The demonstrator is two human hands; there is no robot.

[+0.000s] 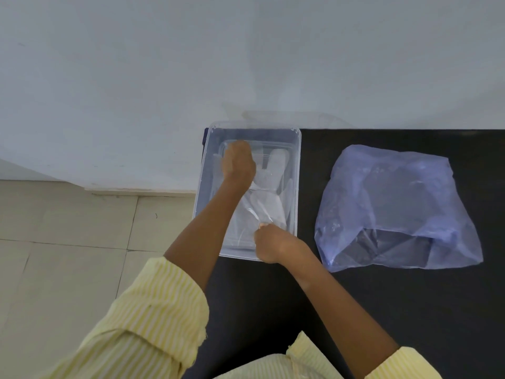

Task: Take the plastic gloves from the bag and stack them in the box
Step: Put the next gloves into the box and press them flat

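Hands: two in one box [296,170] | gloves [269,187]: uncountable | bag [393,212]: one

light: soft, even, daylit | shadows: faint | focus: slightly soft, perhaps motion blur | edges: wide-angle bend

sleeves [153,305]: pale yellow, thin white stripes | cuffs: rolled up | forearms: bare
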